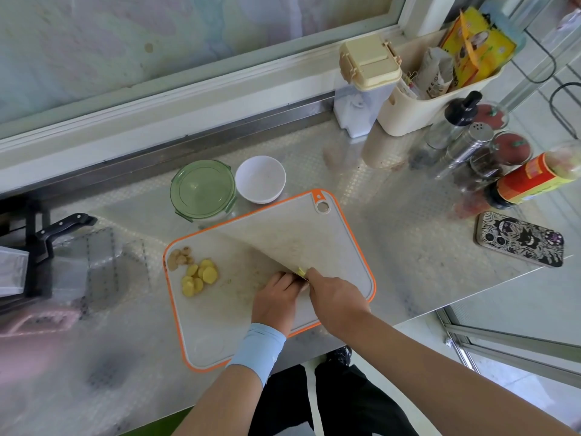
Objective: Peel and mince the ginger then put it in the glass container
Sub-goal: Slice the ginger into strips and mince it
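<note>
An orange-rimmed white cutting board (345, 247) lies on the steel counter. At its left end sit several peeled yellow ginger slices (198, 276), with brownish ginger scraps (179, 255) just behind them. Near the board's middle, my left hand (276, 298) and my right hand (336, 298) meet over a small yellow ginger piece (301, 272). Both hands have curled fingertips pinching it from either side. Anything under my right palm is hidden. The glass container (202, 191) with a green lid stands closed behind the board.
A white bowl (260, 179) sits beside the container. A black-handled cleaver (67, 226) rests at the left by a rack. Bottles, shakers and a cream caddy (418, 111) crowd the back right. A phone (520, 239) lies near the counter's right edge.
</note>
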The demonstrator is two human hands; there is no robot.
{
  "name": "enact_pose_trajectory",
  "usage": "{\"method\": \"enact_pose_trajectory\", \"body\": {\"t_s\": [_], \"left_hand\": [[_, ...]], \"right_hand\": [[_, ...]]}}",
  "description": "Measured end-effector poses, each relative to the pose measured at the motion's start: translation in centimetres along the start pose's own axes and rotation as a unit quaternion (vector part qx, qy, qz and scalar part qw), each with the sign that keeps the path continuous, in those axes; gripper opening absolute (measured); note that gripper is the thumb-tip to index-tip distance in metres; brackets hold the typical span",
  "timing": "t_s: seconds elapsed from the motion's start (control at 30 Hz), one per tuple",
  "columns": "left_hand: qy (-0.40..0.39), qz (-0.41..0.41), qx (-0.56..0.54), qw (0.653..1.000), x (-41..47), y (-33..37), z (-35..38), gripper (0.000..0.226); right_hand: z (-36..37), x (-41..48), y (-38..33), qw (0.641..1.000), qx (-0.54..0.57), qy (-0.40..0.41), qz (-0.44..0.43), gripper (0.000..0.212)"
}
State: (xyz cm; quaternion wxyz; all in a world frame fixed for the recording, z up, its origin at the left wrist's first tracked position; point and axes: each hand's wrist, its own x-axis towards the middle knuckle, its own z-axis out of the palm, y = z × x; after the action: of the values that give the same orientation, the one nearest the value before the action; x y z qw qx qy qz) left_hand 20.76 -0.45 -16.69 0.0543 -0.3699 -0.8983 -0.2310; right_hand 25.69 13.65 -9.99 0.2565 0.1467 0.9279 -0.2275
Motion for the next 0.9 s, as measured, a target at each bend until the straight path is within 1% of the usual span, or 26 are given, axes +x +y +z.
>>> {"method": "enact_pose_trajectory", "body": {"t_s": [0.1, 0.37, 0.5, 0.7, 0.9], "left_hand": [[0.003, 0.006, 0.005, 1.000, 0.1, 0.0, -0.1, 0.033], [0.017, 0.000, -0.026, 1.000, 0.5, 0.4, -0.7, 0.035], [0.022, 0.000, -0.023, 1.000, 0.5, 0.4, -0.5, 0.029], [0.010, -0.004, -0.020, 1.000, 0.3, 0.4, -0.5, 0.038], [0.008, -0.003, -0.034, 0.999, 0.1, 0.2, -0.3, 0.033]], "right_hand": [[0.0, -1.0, 0.5, 1.000, 0.000, 0.001, 0.001, 0.018], [0.8, -3.1, 2.6, 0.999, 0.008, -0.009, 0.029, 0.020], [0.9, -1.7, 1.6, 1.000, 0.016, -0.011, 0.022, 0.017], [0.5, 0.0, 0.3, 1.000, 0.013, 0.002, -0.003, 0.013], [0.5, -1.1, 1.3, 1.000, 0.022, 0.007, 0.001, 0.013]]}}
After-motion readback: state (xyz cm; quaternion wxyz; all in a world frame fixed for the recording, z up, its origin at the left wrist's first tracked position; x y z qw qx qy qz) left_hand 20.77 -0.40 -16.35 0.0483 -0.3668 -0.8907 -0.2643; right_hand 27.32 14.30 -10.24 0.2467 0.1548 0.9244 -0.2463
